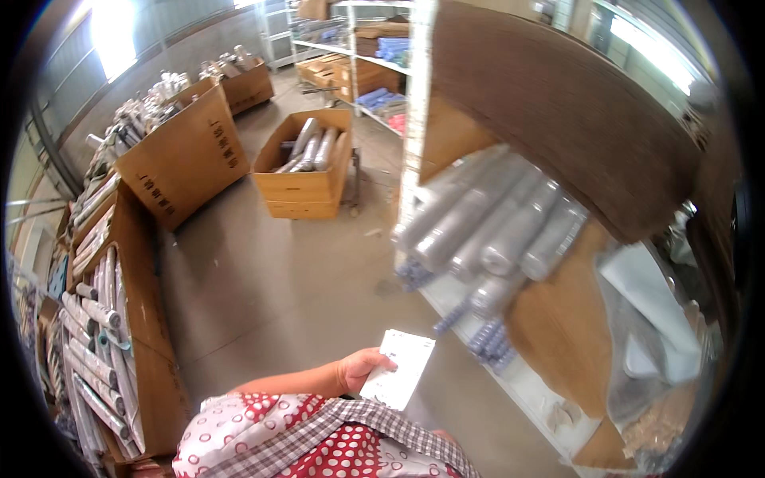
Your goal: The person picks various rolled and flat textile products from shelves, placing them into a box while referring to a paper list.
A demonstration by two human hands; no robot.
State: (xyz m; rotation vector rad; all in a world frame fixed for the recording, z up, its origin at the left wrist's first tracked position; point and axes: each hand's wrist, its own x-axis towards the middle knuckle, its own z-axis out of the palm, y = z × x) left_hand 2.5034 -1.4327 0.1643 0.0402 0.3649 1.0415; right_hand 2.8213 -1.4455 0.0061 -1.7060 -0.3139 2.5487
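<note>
So the person is standing on the concrete floor [271, 295] of a warehouse, holding a white paper slip [398, 368] up in front of their chest. Only one hand [362, 369] shows, and since the forearm comes across from the left side of the body, I'd call it the left one, though the lens bends things. Its grip is closed on the near edge of the slip, thumb on top, the rest of the sheet sticking out free toward the shelving. The right hand isn't in view at all, so I can't tell what it's doing. Taking the slip as the landmark: just beyond it and to the right is a white shelf rack [414, 119] with a bunch of plastic-wrapped grey rolls [494, 223] lying on their sides, ends pointing out, and a few bluish rolls [490, 338] below them. Well beyond the slip, out on the floor, sits an open cardboard box [307, 171] with more rolls in it. Far to the left of the slip there's a row of bigger cartons [127, 319] crammed with patterned rolls. As for progress, my read is that it's at the checking stage: slip in hand, nothing pulled off the shelf, no roll being carried.
</note>
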